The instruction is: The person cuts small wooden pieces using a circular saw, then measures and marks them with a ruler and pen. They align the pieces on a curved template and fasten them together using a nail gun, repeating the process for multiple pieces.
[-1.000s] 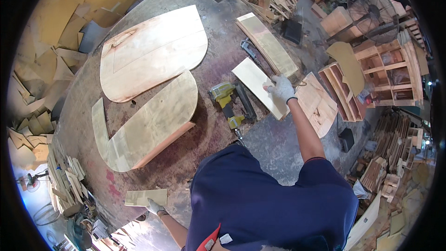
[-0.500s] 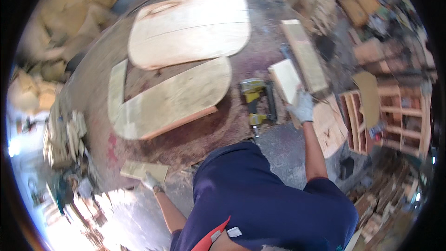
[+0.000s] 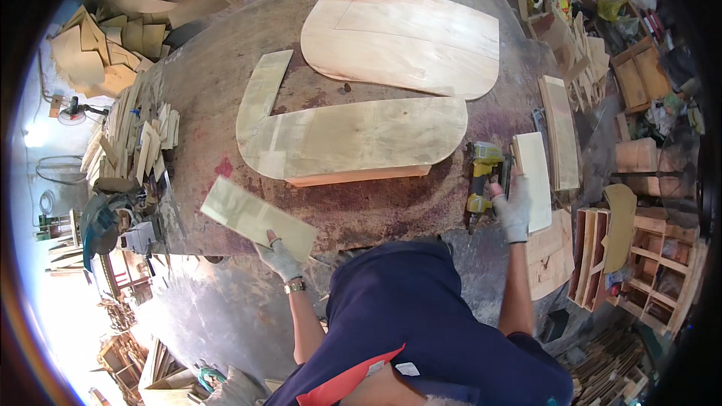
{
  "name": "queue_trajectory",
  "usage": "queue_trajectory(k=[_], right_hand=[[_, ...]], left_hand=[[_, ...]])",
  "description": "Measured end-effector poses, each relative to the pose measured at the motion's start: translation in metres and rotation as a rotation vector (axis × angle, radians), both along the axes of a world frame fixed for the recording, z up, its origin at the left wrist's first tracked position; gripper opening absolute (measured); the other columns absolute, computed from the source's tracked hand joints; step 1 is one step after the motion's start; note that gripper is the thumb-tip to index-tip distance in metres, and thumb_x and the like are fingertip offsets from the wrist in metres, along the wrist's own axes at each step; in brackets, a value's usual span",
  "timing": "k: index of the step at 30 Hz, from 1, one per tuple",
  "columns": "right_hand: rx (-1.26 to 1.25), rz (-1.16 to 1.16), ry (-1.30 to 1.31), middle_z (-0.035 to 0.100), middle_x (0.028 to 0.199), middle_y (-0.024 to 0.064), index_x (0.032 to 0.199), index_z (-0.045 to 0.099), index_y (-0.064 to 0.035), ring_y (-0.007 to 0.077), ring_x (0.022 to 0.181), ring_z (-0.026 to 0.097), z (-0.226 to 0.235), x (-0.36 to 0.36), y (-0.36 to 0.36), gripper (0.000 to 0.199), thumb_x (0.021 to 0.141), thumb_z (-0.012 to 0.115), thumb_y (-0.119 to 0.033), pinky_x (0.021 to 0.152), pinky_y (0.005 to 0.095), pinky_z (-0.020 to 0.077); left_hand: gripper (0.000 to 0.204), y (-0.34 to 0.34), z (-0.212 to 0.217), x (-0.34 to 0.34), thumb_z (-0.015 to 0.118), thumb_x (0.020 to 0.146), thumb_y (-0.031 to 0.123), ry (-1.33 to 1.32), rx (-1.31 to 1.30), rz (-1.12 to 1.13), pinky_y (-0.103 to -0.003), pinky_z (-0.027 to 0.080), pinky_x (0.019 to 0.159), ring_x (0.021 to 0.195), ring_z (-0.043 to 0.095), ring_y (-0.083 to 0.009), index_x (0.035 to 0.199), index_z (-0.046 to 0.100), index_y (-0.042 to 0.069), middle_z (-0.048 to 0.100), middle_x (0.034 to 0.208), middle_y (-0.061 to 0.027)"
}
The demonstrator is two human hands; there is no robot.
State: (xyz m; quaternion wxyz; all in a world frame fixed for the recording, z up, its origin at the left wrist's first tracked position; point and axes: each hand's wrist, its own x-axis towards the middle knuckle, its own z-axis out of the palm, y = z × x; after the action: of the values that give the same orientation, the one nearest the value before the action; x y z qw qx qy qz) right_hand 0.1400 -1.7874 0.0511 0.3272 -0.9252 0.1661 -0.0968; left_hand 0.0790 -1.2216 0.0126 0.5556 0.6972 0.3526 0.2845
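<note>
My left hand (image 3: 280, 259), in a whitish glove, grips the near edge of a flat rectangular wooden board (image 3: 252, 213), its thumb on top. The board is tilted and reaches over the table's front edge. My right hand (image 3: 514, 213), also gloved, has thumb and fingers apart and holds nothing. It lies between a yellow and black nail gun (image 3: 486, 162) and a pale narrow board (image 3: 533, 173), partly over that board's left edge. In the middle lies a J-shaped plywood piece (image 3: 361, 135) with a reddish wooden strip (image 3: 359, 175) along its near side.
Behind the J-shaped piece a large rounded plywood panel (image 3: 406, 41) lies on the worn table (image 3: 203, 98). Stacked strips (image 3: 560, 131) sit at the right edge. Wooden compartment frames (image 3: 653, 259) stand to the right, leaning offcuts (image 3: 139, 139) to the left.
My left hand has lifted its board and brought it farther over the table. My right hand has left the top of the pale board and opened beside the nail gun. The view has shifted.
</note>
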Motion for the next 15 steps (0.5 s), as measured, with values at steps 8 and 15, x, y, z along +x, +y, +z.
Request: queue_trajectory(k=[8,15], right_hand=[[1.108,0.507,0.162,0.07,0.113,0.0016,0.143,0.059,-0.0023,0.0102,0.098,0.061,0.029,0.014,0.257,0.047,0.104,0.068,-0.027,0.08,0.026,0.0508],[1.053,0.012,0.064,0.068,0.093,-0.0049,0.118,0.071,-0.0038,0.0065,0.084,0.058,0.034,0.024,0.255,0.034,0.107,0.065,-0.035,0.068,0.0257,0.0462]], left_hand=[[0.045,-0.115,0.079,0.063,0.067,0.104,0.044,0.076,-0.306,-0.815,-0.036,0.055,0.076,0.087,0.068,-0.019,0.116,0.067,0.001,0.074,0.098,-0.0091],[0.028,-0.047,0.1,0.132,0.072,0.097,0.033,0.193,0.328,-0.781,-0.042,0.056,0.07,0.081,0.073,-0.0373,0.105,0.071,0.006,0.072,0.084,-0.0173]])
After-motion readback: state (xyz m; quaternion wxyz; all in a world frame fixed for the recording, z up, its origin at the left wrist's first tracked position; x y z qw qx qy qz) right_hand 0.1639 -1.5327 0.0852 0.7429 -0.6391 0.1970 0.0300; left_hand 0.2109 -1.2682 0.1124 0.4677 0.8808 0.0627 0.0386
